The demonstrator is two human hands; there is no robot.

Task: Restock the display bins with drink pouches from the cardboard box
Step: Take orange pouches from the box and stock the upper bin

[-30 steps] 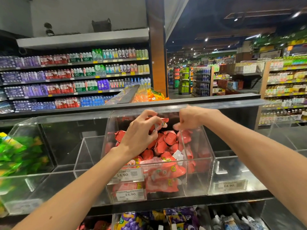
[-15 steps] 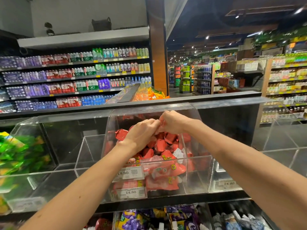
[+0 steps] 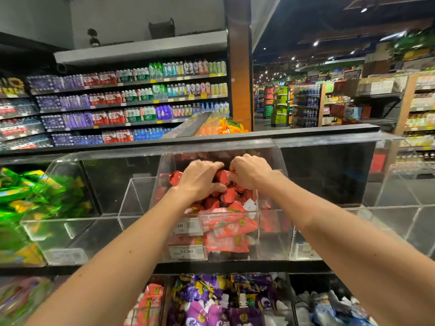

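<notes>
Okay, far left: green pouches (image 3: pixel 35 196) heaped in a clear acrylic bin. Next to it is a clear bin (image 3: pixel 106 208) holding nothing I can see.

My left hand (image 3: pixel 200 180) is reached into the middle bin (image 3: pixel 273 231). Its fingers (image 3: pixel 211 164) are curled down over the top of the pile and the thumb is tucked under, grasping a clump of red drink pouches (image 3: pixel 226 222).

The pouches fill the middle bin, banked high at the back and sliding toward the front wall behind the price label (image 3: pixel 187 252).

My right hand (image 3: pixel 249 171) is just beside the left, almost touching it. Its fingers are clenched in, and the tips look pinched on a pouch top, though they are mostly hidden.

Further right, another clear bin (image 3: pixel 329 175) looks bare. On the lower shelf sit purple pouches (image 3: pixel 211 302).

The cardboard box is not in view.

Handling, my guess:
- The pouches are soft, floppy foil, light singly but slumping as a bunch.
- The film looks glossy, so it is probably slippery.
- I'd take them by the stiffer top seam or spout end, not the squashy belly.
- Squeezing hard could stress a seam.
- The pile looks loose, so pouches may slide forward when I let go.
- I'd settle them low and toward the back.
</notes>
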